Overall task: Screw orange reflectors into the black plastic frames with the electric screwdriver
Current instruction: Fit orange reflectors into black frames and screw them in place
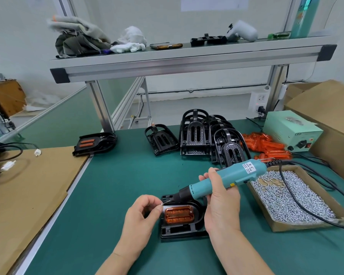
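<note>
Left grip (141,213) pinching screw (161,204) beside orange reflector (178,214), right grip (220,199) wrapped round tilted electric screwdriver (226,177), tip over black frame (179,230)

Bare left hand (141,215), bare right hand (220,204), forearms (243,255) uncovered as far as seen

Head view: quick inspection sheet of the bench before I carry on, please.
Surface: green mat, cardboard sheet at left.
Job's things: reflector seated in frame; empty frames, loose reflectors behind; screw box at right; finished frame far left.
Clutter: cloths, phone on shelf.
Grips: right hand holds the electric screwdriver; left hand pinches a screw near its bit.
Cables: black cable from the electric screwdriver crosses the screw box.
Surroundings: power supply, cardboard boxes at right.
</note>
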